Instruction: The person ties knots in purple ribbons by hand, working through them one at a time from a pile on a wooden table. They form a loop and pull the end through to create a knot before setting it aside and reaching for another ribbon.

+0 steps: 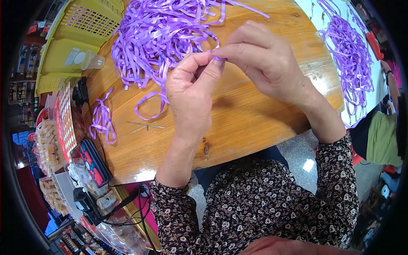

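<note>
Tabletop [255, 123]: wood, glossy. Yellow basket [47, 63], perforated, at its far left. Clear cup [94, 61] near basket. Patterned wallet [94, 163], red and dark blue, at left edge. Bagged goods [47, 144] farther left. Black cable [142, 216] below near left corner. Green cloth [384, 136], far right.

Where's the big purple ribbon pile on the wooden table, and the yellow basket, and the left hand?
Big purple ribbon pile [153, 42]: head view, middle of the heap.
Yellow basket [83, 35]: head view, its solid wall.
Left hand [191, 91]: head view, middle of the hand.
</note>
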